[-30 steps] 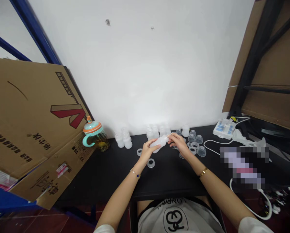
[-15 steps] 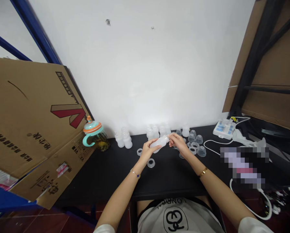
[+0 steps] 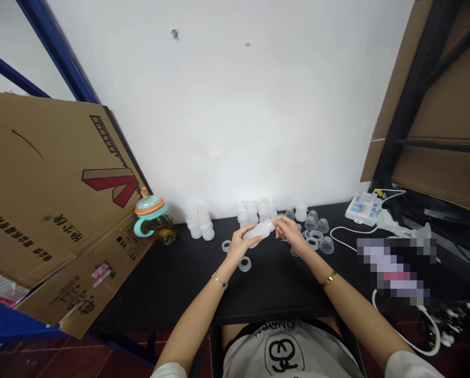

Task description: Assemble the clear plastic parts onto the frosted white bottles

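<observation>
A translucent white bottle (image 3: 259, 231) lies tilted in my left hand (image 3: 242, 242), whose fingers wrap round its body. The bottle's neck points right, and my right hand (image 3: 289, 233) pinches at its top; any small part between those fingertips is too small to make out. Below the bottle, a clear ring (image 3: 245, 264) rests on the black table (image 3: 172, 278), with a second ring (image 3: 226, 245) to its upper left. Just right of my right hand are several clear domed caps (image 3: 327, 244) and more rings (image 3: 311, 243).
Several white bottles (image 3: 206, 229) stand along the wall. A teal-lidded jug (image 3: 152, 215) is at the left beside a large cardboard box (image 3: 62, 199). At the right lie a white power strip (image 3: 363, 208), white cables and a blurred-out patch.
Both hands stay almost where they were around the bottle. My right fingers have shifted very slightly at the bottle's neck.
</observation>
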`<state>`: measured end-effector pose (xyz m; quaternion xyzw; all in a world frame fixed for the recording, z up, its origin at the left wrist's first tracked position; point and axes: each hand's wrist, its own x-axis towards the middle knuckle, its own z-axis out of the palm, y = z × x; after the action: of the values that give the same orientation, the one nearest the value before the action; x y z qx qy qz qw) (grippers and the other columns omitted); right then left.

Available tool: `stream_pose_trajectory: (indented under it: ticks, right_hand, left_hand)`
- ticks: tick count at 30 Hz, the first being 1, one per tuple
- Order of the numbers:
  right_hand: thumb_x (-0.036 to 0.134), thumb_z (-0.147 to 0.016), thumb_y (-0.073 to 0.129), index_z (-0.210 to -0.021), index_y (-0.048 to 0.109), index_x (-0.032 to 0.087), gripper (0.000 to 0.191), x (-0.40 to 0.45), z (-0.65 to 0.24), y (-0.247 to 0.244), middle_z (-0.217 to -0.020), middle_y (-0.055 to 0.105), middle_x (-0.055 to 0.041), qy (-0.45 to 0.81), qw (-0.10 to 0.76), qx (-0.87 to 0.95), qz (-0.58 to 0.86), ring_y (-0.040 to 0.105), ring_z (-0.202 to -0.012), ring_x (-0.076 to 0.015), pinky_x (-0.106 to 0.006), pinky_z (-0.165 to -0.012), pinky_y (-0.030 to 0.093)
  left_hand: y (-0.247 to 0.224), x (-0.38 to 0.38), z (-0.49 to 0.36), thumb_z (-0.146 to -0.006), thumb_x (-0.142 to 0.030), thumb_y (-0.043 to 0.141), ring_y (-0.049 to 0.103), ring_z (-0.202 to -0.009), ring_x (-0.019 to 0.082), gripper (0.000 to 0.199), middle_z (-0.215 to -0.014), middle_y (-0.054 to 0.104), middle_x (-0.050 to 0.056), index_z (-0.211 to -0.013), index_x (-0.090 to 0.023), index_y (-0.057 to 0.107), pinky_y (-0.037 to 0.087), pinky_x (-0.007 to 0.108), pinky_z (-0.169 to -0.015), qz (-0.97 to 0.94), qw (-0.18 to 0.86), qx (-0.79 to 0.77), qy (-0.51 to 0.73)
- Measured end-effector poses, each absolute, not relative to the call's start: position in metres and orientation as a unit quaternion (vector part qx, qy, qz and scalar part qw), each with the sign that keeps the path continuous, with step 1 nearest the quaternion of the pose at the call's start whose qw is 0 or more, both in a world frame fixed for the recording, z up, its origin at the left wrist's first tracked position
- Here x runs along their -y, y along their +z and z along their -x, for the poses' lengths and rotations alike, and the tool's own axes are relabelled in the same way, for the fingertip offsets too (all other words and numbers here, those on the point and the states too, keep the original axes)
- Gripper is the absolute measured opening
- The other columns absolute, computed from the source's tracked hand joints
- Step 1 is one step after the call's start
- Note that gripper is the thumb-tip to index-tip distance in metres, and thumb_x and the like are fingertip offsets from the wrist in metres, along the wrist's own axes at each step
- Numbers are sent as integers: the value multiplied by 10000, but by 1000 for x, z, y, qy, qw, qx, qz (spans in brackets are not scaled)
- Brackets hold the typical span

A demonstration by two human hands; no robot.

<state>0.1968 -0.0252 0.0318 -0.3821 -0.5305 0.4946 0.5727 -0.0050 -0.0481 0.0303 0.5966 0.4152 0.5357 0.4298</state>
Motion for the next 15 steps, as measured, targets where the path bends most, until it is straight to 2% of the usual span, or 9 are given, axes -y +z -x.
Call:
stream_pose_trajectory:
  ticks: [15]
  right_hand:
    - [611,-757,727,-684,534,223,439,23,-198,30,-480,424,88,468,571,541,402,461,-430,-110,-265,-508,373]
  left_hand:
    - [35,52,3,-652,-315,877,684,-1095,329,469,-1133,765,116,-1088,-166,787,515,406,-950,-608,414,-420,531]
